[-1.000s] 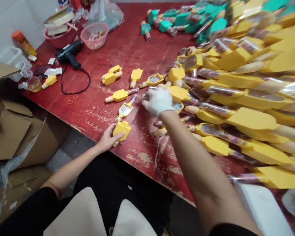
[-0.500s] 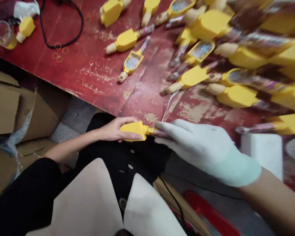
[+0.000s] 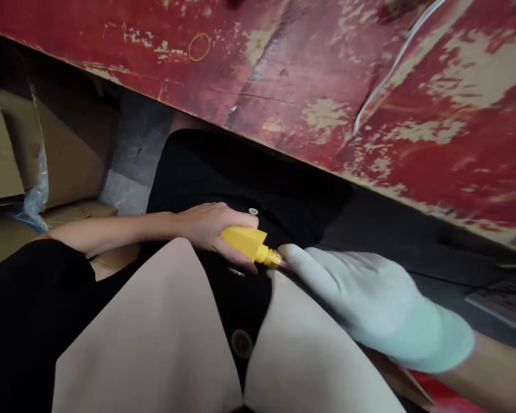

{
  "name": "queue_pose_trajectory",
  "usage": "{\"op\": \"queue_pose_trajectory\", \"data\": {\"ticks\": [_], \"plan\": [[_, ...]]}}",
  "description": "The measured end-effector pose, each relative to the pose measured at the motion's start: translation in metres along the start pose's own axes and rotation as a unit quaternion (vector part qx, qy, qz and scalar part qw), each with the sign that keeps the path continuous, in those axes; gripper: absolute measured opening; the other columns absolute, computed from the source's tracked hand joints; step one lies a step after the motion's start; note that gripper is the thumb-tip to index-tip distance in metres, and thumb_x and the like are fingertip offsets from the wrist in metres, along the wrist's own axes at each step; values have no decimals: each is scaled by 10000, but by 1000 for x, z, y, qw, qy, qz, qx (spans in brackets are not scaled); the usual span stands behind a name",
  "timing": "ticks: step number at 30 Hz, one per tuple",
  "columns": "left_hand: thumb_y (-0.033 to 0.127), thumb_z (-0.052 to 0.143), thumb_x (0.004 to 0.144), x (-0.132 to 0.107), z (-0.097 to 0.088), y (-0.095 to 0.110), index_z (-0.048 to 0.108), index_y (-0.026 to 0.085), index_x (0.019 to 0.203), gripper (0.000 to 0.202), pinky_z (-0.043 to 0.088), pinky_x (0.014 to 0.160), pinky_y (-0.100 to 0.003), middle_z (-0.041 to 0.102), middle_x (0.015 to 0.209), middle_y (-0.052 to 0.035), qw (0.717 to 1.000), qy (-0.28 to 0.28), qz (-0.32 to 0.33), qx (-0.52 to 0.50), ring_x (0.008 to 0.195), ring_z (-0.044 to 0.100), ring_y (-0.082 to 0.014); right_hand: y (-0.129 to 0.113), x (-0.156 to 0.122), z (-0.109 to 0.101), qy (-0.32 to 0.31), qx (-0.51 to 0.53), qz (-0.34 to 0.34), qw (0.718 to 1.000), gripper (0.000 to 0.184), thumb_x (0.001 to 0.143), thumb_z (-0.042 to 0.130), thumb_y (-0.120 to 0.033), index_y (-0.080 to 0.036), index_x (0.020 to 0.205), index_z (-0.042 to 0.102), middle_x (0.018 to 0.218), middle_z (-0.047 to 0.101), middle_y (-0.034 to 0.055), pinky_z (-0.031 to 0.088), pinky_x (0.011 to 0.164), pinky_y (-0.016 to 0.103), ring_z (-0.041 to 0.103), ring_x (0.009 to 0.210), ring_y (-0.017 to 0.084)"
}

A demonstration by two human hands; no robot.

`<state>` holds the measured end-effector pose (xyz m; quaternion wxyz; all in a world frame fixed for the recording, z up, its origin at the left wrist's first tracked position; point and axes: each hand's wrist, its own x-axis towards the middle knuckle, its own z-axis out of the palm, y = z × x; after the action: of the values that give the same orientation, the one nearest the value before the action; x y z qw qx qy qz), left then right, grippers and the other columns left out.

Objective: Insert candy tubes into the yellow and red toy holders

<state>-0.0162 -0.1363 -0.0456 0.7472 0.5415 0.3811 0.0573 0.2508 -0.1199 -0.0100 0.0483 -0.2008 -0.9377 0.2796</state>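
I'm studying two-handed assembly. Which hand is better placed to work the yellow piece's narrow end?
Likely the right: the gloved right hand has fingertips at the neck of the yellow piece; the left hand is wrapped around its body.

No text, label, brand, number or sign can be read anywhere in this view.

We see only part of the yellow toy (image 3: 246, 241): the left hand (image 3: 208, 225) covers its rear, the gloved right hand (image 3: 370, 304) hides its tip. The table (image 3: 327, 74) runs off the top edge.
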Motion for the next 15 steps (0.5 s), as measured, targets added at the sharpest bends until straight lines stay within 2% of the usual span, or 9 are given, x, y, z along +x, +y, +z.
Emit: {"op": "queue_pose_trajectory", "data": {"ticks": [3,4,7,9,11,12,15], "plan": [[680,774,694,2,-2,4,562,202,781,530,296,554,-235,532,635,53,999,1,-6,43,562,483,-92,-1,-2,-5,-30,-12,-35,999,317,1070,311,-252,-152,1129,606,681,622,27,324,501,297,541,530,144],[685,771,696,2,-1,4,561,203,778,533,297,553,-236,537,635,51,999,-3,-8,44,560,489,-94,-1,-1,-7,-44,2,-23,999,324,1069,313,-268,-156,1102,615,672,620,27,316,491,293,533,516,140],[711,756,703,4,1,2,571,203,793,548,306,553,-235,567,657,42,999,-9,-10,35,575,522,-101,-5,6,-9,-71,92,53,992,351,1056,367,-361,-173,921,631,629,616,27,308,461,277,527,478,128],[735,742,706,2,4,0,574,202,798,566,304,548,-235,570,654,42,999,0,-12,48,571,530,-104,-10,12,-8,-86,180,137,970,392,1030,423,-439,-191,778,592,553,568,2,296,436,265,465,419,108],[745,719,730,0,7,1,576,201,817,569,289,541,-237,574,651,42,994,23,-10,102,562,531,-106,-14,19,-5,-95,270,239,928,453,996,463,-524,-203,688,551,510,518,-12,294,431,257,422,412,100],[740,703,754,-1,8,2,580,200,842,561,278,541,-239,591,667,36,989,38,-7,146,569,541,-111,-15,22,-2,-103,317,289,897,487,977,477,-575,-205,666,541,509,501,-12,300,435,255,416,426,102],[700,656,835,-1,7,6,600,186,961,531,256,558,-251,671,798,-11,948,102,-7,302,642,606,-142,-7,30,7,-144,460,389,785,601,938,410,-734,-209,685,559,479,381,-30,284,412,263,340,418,109]]}}
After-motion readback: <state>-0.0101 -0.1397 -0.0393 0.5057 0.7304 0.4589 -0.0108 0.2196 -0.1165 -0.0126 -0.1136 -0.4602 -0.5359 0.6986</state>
